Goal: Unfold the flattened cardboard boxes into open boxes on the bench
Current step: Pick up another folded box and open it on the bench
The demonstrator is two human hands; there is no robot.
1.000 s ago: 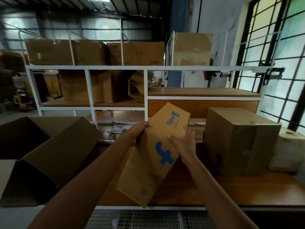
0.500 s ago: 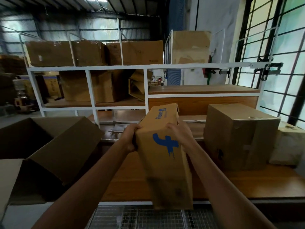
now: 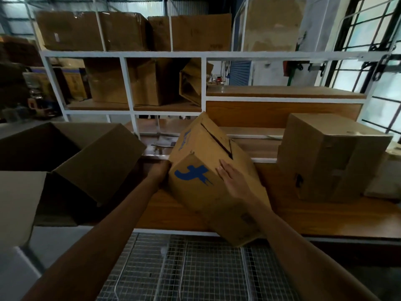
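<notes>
A tan cardboard box with a blue logo (image 3: 201, 192) is held tilted over the wooden bench (image 3: 314, 216), now squared out into a box shape, its upper end showing flaps with a dark slit. My left hand (image 3: 159, 170) grips its left edge. My right hand (image 3: 231, 178) lies flat with fingers spread on its right face. The box's lower end hangs past the bench's front edge.
A large open brown box (image 3: 86, 161) sits at the left with its flap raised. A closed brown box (image 3: 329, 157) stands on the bench at the right. White shelving (image 3: 204, 54) behind holds several cartons. A wire mesh rack (image 3: 195, 268) lies below the bench front.
The flat carton has opened out into a box shape and rotated, its top swinging left then tilting right. My right hand shifted from the front to the right face. The view moved closer.
</notes>
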